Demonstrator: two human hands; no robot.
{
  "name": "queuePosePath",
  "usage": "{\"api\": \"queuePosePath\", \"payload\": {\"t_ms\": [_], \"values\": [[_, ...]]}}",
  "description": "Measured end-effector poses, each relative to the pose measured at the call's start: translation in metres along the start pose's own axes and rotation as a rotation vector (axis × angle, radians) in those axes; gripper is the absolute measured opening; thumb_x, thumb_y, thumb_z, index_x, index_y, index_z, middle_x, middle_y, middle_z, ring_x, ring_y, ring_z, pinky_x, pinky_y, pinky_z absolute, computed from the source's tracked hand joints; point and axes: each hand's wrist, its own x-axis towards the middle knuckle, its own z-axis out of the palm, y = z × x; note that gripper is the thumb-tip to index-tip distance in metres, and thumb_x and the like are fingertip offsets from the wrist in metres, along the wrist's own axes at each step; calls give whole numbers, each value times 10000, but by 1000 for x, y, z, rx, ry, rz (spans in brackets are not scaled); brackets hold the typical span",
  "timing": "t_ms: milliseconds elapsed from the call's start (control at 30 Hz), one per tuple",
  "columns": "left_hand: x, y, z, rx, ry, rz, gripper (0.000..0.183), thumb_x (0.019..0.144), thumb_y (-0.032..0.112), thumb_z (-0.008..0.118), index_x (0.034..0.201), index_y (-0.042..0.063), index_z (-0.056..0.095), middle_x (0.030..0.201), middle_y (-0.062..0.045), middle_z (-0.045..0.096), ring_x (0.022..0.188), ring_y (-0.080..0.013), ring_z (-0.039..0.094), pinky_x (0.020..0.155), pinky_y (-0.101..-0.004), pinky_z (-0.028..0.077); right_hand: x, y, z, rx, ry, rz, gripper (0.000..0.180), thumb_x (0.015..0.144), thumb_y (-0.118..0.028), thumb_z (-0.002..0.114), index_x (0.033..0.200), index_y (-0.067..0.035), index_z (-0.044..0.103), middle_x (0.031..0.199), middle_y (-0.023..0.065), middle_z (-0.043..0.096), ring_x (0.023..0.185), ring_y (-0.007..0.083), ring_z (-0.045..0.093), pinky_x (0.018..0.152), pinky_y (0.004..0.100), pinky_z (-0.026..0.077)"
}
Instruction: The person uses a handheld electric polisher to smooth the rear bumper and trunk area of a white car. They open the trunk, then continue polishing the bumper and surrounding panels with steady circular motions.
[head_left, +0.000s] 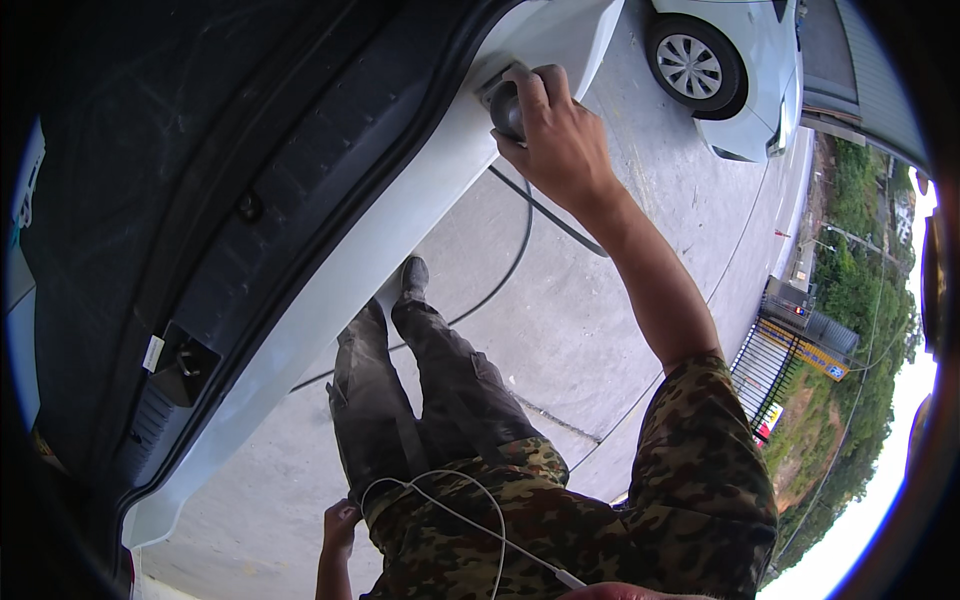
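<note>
My right hand (559, 139) is wrapped over a dark round-bodied sander (508, 112), fingers over its top and thumb along its near side. The sander's pad rests on the white rear bumper (375, 259) of a car, on a greyish, dull patch towards the far corner. Inside the bumper runs a black rubber weatherstrip (442, 97), bordering the dark load opening. Low at my left hip is my left hand (343, 519), its fingers curled near my trousers; whether it holds anything is hidden. A dark hose (517, 251) loops on the floor below the bumper.
A metal latch striker (187, 365) and a white label (153, 354) sit at the load sill. A white earphone cable (457, 504) hangs over my camouflage shirt. Another white car (757, 82) stands beyond on the concrete floor (555, 330). Farther off is a barred gate (761, 367).
</note>
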Motion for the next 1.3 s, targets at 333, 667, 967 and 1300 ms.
{"api": "queuePosePath", "payload": {"t_ms": [333,667,967,1300], "values": [[3,-4,1,-1,-9,6,213,863,125,753,1011,-28,745,957,-81,745,901,-159,677,843,-311,502,-6,7,-9,-137,23,-54,717,828,-224,848,1401,-32,463,1231,191,572,925,374,749,680,429,642],[10,-19,0,-31,17,13,110,845,79,749,905,-10,723,850,-53,697,814,-136,634,775,-293,483,-7,9,-24,-163,99,13,705,826,-234,849,1395,-30,484,1234,196,559,919,387,733,704,432,634],[16,-38,-7,-47,13,40,147,833,62,735,950,-27,740,895,-73,730,852,-158,671,816,-305,509,-5,6,-34,-157,157,80,711,804,-201,857,1395,-29,499,1245,197,568,941,378,730,711,429,627],[23,-38,-21,-11,-44,31,392,895,175,820,1209,-35,714,1089,-111,734,963,-214,688,846,-354,573,-3,5,-47,-196,122,55,667,810,-198,840,1374,-21,531,1220,180,574,960,367,715,691,408,619]]}}
